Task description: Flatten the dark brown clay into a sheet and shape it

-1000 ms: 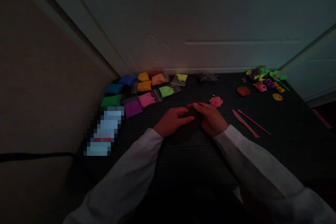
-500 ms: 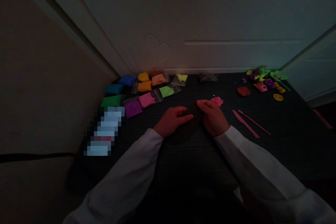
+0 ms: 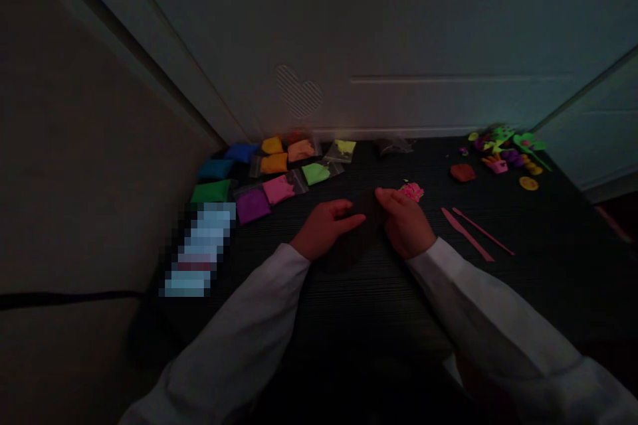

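Note:
Over the middle of the dark table, my left hand (image 3: 326, 227) is curled, its thumb and forefinger pointing right around a dim dark patch. Facing it, my right hand (image 3: 405, 220) is closed, thumb and fingertips pinched together at the upper left. A dark brownish shape (image 3: 366, 222) fills the gap between both hands; the poor light hides whether it is an object or shadow. Just behind my right hand lies a cluster of pink bits (image 3: 411, 192) with green specks. Right of that hand rest a pink plastic knife (image 3: 466, 234) and a thin pink modelling tool (image 3: 483, 231).
Small bags of coloured clay, such as purple (image 3: 253, 205) and light green (image 3: 316, 173), line the back left. A blurred lit phone (image 3: 199, 249) lies at the left edge. Farther right are a reddish-brown lump (image 3: 463, 172), a yellow disc (image 3: 529, 183) and several colourful clay figures (image 3: 498, 146).
My hands were touching at the fingertips one second ago. They have since drawn slightly apart, the right fingertips opening a gap from the left. The things on the table have stayed put.

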{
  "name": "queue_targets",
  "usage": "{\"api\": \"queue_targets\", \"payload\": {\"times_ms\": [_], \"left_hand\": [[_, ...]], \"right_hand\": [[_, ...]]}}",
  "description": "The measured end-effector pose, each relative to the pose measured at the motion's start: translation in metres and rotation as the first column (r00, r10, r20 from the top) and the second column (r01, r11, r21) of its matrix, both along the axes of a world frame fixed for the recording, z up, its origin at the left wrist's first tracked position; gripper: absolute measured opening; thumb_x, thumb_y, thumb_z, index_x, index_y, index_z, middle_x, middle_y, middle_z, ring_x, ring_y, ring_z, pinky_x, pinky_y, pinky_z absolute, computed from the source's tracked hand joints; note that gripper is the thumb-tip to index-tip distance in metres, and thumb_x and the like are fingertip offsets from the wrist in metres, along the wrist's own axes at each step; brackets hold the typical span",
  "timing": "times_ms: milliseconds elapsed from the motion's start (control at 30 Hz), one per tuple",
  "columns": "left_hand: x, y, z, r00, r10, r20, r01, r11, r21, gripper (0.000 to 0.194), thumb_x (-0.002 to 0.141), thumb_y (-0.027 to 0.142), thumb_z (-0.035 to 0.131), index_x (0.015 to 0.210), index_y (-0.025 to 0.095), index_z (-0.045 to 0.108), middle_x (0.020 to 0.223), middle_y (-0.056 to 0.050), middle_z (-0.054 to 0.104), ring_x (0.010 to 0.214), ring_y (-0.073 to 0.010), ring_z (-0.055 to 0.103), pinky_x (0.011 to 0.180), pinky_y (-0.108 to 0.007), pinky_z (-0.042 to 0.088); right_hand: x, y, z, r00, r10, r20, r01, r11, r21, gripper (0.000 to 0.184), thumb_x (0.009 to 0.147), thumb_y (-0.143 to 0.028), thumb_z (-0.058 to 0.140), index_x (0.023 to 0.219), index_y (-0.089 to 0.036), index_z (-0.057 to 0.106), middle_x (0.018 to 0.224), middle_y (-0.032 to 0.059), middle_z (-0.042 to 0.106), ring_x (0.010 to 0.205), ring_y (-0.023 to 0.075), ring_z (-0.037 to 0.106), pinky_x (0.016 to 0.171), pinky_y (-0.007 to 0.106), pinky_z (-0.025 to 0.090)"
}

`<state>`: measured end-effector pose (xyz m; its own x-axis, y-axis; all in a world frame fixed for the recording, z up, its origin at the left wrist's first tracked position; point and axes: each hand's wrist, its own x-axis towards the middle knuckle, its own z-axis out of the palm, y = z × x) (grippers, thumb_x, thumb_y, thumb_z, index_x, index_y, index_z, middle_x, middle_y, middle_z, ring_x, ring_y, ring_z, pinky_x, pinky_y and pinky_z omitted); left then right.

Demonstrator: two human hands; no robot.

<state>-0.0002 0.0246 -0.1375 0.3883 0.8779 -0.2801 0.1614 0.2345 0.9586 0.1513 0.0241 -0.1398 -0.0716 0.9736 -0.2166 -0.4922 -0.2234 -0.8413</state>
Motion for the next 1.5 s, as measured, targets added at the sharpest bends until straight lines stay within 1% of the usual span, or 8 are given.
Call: {"api": "queue_targets", "payload": {"times_ms": [167, 367, 600, 733, 900, 1100, 1267, 1500], "left_hand": [[0.0, 0.0, 0.0, 1.0, -0.016, -0.011, 0.016, 1.0, 0.007, 0.029, 0.069, 0.04, 0.062, 0.085, 0.016, 0.059, 0.076, 0.001, 0.063, 0.064, -0.0101, 0.057, 0.057, -0.02, 0.042], [-0.001, 0.0, 0.0, 1.0, 0.008, -0.006, -0.008, 1.0, 0.018, 0.03, 0.068, 0.04, 0.062, 0.086, 0.016, 0.06, 0.077, 0.001, 0.064, 0.065, -0.0111, 0.058, 0.058, -0.021, 0.043], [0.0, 0.0, 0.001, 1.0, 0.016, 0.018, -0.016, 1.0, -0.019, 0.028, 0.068, 0.037, 0.063, 0.087, 0.016, 0.061, 0.078, 0.001, 0.065, 0.064, -0.01, 0.058, 0.058, -0.02, 0.044], [-0.001, 0.0, 0.003, 0.998, -0.045, 0.05, 0.049, 0.995, -0.083, 0.033, 0.067, 0.036, 0.064, 0.093, 0.017, 0.061, 0.083, -0.001, 0.067, 0.07, -0.0132, 0.061, 0.063, -0.023, 0.046], [-0.003, 0.0, 0.005, 0.996, -0.09, -0.016, 0.088, 0.992, -0.092, 0.027, 0.066, 0.038, 0.064, 0.082, 0.016, 0.063, 0.075, 0.002, 0.067, 0.064, -0.0126, 0.06, 0.055, -0.021, 0.044], [-0.002, -0.001, 0.005, 0.997, -0.078, -0.016, 0.076, 0.992, -0.1, 0.022, 0.067, 0.035, 0.063, 0.076, 0.016, 0.062, 0.066, 0.004, 0.065, 0.056, -0.0097, 0.057, 0.051, -0.019, 0.041], [-0.005, 0.001, 0.002, 0.996, -0.057, 0.071, 0.065, 0.992, -0.11, 0.029, 0.066, 0.034, 0.065, 0.09, 0.018, 0.062, 0.085, 0.0, 0.067, 0.072, -0.0136, 0.062, 0.065, -0.024, 0.047], [-0.022, 0.014, -0.003, 0.993, 0.002, -0.114, -0.001, 1.0, 0.012, 0.027, 0.06, 0.035, 0.069, 0.08, 0.017, 0.065, 0.076, -0.002, 0.067, 0.066, -0.0133, 0.06, 0.061, -0.024, 0.044]], "right_hand": [[0.0, 0.0, -0.004, 0.998, -0.044, 0.044, 0.044, 0.999, -0.008, 0.018, 0.066, -0.038, 0.065, 0.064, -0.02, 0.06, 0.062, -0.0035, 0.057, 0.058, 0.0105, 0.049, 0.059, 0.026, 0.039], [-0.002, -0.001, -0.001, 1.0, 0.021, -0.011, -0.021, 1.0, 0.019, 0.023, 0.073, -0.042, 0.057, 0.067, -0.02, 0.061, 0.07, 0.0012, 0.062, 0.067, 0.0141, 0.054, 0.062, 0.029, 0.043], [0.001, -0.001, -0.007, 0.994, -0.066, 0.086, 0.065, 0.998, 0.015, 0.019, 0.066, -0.037, 0.065, 0.07, -0.019, 0.064, 0.065, -0.0021, 0.061, 0.061, 0.0114, 0.052, 0.061, 0.026, 0.042], [0.003, 0.0, -0.005, 0.988, -0.131, 0.079, 0.129, 0.991, 0.025, 0.017, 0.067, -0.037, 0.065, 0.07, -0.02, 0.064, 0.067, -0.0026, 0.062, 0.062, 0.0117, 0.054, 0.06, 0.026, 0.042], [0.004, 0.001, 0.002, 0.992, -0.118, 0.054, 0.116, 0.993, 0.032, 0.019, 0.071, -0.04, 0.06, 0.072, -0.021, 0.063, 0.071, -0.0002, 0.064, 0.067, 0.0142, 0.057, 0.061, 0.028, 0.044], [0.006, 0.002, -0.002, 0.99, -0.124, 0.07, 0.123, 0.992, 0.018, 0.017, 0.063, -0.033, 0.069, 0.072, -0.02, 0.064, 0.066, -0.0024, 0.062, 0.061, 0.0119, 0.055, 0.061, 0.028, 0.044], [0.009, 0.004, -0.002, 0.981, -0.175, 0.087, 0.172, 0.984, 0.041, 0.017, 0.064, -0.035, 0.068, 0.073, -0.021, 0.063, 0.07, -0.0024, 0.062, 0.065, 0.0128, 0.056, 0.064, 0.029, 0.045], [0.02, 0.008, 0.003, 0.966, -0.243, 0.084, 0.24, 0.97, 0.047, 0.018, 0.062, -0.03, 0.07, 0.077, -0.022, 0.062, 0.075, -0.0034, 0.061, 0.069, 0.011, 0.056, 0.065, 0.026, 0.045]]}}
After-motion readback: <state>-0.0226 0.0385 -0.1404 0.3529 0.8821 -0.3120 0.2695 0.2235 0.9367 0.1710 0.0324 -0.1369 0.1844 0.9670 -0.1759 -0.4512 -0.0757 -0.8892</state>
